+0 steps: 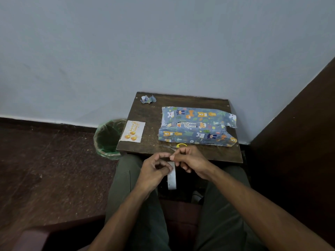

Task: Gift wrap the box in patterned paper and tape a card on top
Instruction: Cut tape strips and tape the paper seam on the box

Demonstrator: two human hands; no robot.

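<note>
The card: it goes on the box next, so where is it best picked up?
Pinch the card's left edge, coming from the left: it lies flat and that edge overhangs the table, so a thumb can slip under it.

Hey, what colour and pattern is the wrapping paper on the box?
Blue-grey wrapping paper printed with cartoon animals, mostly orange bears, plus green leaves; the head view shows it.

I see a small dark wooden table (145, 115) set against a pale blue wall (163, 42); a crumpled paper scrap (148, 99) lies near its far left corner; beside the table's left edge stands a bin with a green liner (107, 138) on the dark speckled floor (45, 160); a dark wooden panel (299, 133) rises at right.
</note>
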